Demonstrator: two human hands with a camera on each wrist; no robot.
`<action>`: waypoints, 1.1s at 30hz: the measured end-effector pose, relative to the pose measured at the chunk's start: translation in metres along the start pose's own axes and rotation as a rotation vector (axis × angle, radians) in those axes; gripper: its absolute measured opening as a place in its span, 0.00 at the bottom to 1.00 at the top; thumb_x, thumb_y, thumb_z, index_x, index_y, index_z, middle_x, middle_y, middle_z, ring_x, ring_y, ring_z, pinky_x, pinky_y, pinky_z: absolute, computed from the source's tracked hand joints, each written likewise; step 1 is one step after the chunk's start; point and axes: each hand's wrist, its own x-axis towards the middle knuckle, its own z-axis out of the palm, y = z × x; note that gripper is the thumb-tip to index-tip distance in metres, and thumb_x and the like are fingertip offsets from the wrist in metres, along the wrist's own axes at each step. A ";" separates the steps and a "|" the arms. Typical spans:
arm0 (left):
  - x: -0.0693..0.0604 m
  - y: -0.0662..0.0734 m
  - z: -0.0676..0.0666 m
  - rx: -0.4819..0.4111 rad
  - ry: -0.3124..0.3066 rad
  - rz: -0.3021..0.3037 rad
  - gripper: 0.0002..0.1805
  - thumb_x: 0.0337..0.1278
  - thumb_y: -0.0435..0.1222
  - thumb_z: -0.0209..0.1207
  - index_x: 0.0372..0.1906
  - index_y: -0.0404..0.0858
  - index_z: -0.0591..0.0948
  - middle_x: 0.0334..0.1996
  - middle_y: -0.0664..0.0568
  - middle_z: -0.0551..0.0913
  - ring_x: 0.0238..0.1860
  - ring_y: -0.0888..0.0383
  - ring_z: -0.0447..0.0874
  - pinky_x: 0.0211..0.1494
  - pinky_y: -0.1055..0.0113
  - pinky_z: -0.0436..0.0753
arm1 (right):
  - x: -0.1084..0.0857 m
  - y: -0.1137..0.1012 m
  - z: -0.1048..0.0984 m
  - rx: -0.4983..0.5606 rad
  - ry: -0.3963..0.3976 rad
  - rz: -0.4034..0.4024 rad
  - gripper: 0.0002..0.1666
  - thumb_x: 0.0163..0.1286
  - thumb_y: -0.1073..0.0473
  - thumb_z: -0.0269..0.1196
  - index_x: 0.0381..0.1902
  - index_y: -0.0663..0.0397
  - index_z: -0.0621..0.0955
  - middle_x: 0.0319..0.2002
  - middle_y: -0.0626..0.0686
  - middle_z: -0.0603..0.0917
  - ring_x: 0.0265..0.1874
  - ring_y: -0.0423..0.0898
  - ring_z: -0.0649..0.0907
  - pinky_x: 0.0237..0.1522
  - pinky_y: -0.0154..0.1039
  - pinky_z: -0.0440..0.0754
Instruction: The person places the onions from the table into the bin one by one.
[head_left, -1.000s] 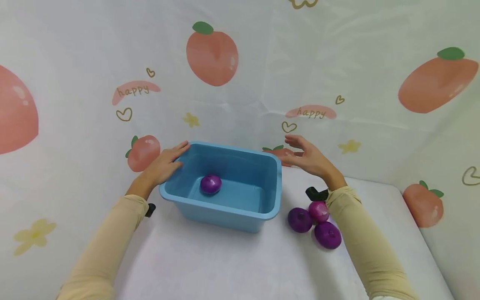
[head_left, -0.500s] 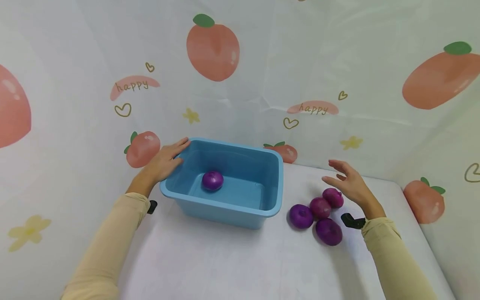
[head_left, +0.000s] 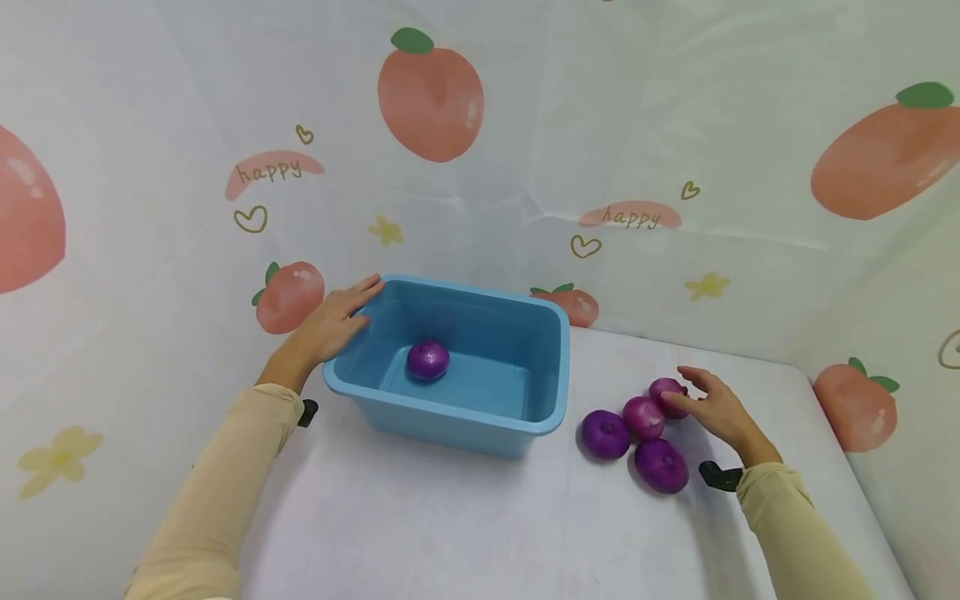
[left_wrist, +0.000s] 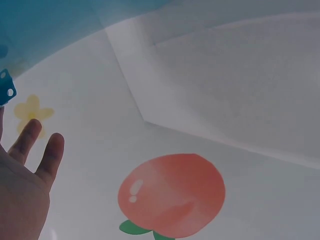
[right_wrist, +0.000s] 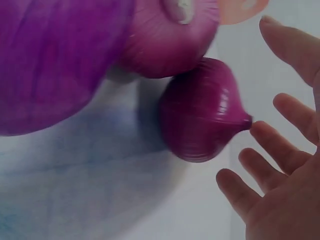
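Note:
In the head view my left hand (head_left: 330,327) rests on the left rim of a blue plastic basin (head_left: 442,429), its fingers extended. A purple onion (head_left: 428,361) lies inside, left of the basin's middle. My right hand (head_left: 722,414) is beside the farthest onion (head_left: 666,393) of a group, thumb and fingers spread. The right wrist view has this reddish-purple onion (right_wrist: 202,115) with its pointed tip towards the loosely spread fingers (right_wrist: 272,145); no grip shows. In the left wrist view, straight fingers (left_wrist: 51,155) show below the blue basin (left_wrist: 75,25).
Three more onions stand to the right of the basin: a pinkish one (head_left: 643,418) touching the farthest onion, a dark purple one (head_left: 606,435) and another (head_left: 661,467) nearer the front. A fruit-printed sheet (head_left: 480,150) hangs behind the white table (head_left: 450,517).
My right hand has moved from beside the basin's right rim, rightward and down to the farthest onion, which its arm hid at first. My left hand stays on the rim.

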 end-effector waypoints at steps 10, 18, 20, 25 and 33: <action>0.000 -0.001 0.002 -0.025 -0.005 0.013 0.34 0.73 0.39 0.44 0.82 0.55 0.56 0.84 0.57 0.51 0.82 0.35 0.49 0.75 0.26 0.57 | 0.001 0.020 0.013 -0.026 -0.029 0.057 0.49 0.72 0.43 0.63 0.76 0.71 0.60 0.73 0.77 0.64 0.71 0.78 0.64 0.68 0.74 0.64; -0.001 0.000 0.003 -0.033 -0.001 0.015 0.35 0.73 0.39 0.44 0.82 0.55 0.56 0.84 0.57 0.52 0.82 0.34 0.49 0.75 0.25 0.57 | 0.001 0.024 0.017 0.028 -0.022 0.105 0.49 0.73 0.43 0.63 0.78 0.66 0.59 0.73 0.75 0.64 0.69 0.76 0.70 0.67 0.70 0.70; -0.001 0.001 0.003 -0.030 0.002 0.012 0.34 0.73 0.39 0.44 0.82 0.55 0.56 0.84 0.57 0.52 0.82 0.35 0.49 0.75 0.26 0.56 | 0.002 0.024 0.018 0.035 -0.017 0.109 0.49 0.73 0.43 0.63 0.78 0.66 0.59 0.73 0.74 0.64 0.68 0.75 0.71 0.67 0.69 0.71; 0.000 0.002 0.002 -0.030 0.002 0.003 0.35 0.72 0.39 0.44 0.82 0.55 0.56 0.84 0.57 0.52 0.82 0.35 0.49 0.75 0.26 0.56 | 0.004 0.025 0.021 0.050 0.003 0.095 0.48 0.72 0.46 0.64 0.77 0.68 0.59 0.71 0.75 0.65 0.67 0.76 0.73 0.67 0.68 0.71; 0.001 0.001 -0.001 -0.018 -0.014 -0.003 0.35 0.73 0.40 0.43 0.82 0.55 0.54 0.84 0.56 0.51 0.82 0.34 0.48 0.74 0.24 0.56 | 0.007 0.024 0.021 0.017 0.046 0.083 0.49 0.71 0.45 0.66 0.76 0.69 0.61 0.69 0.77 0.68 0.64 0.76 0.75 0.65 0.69 0.73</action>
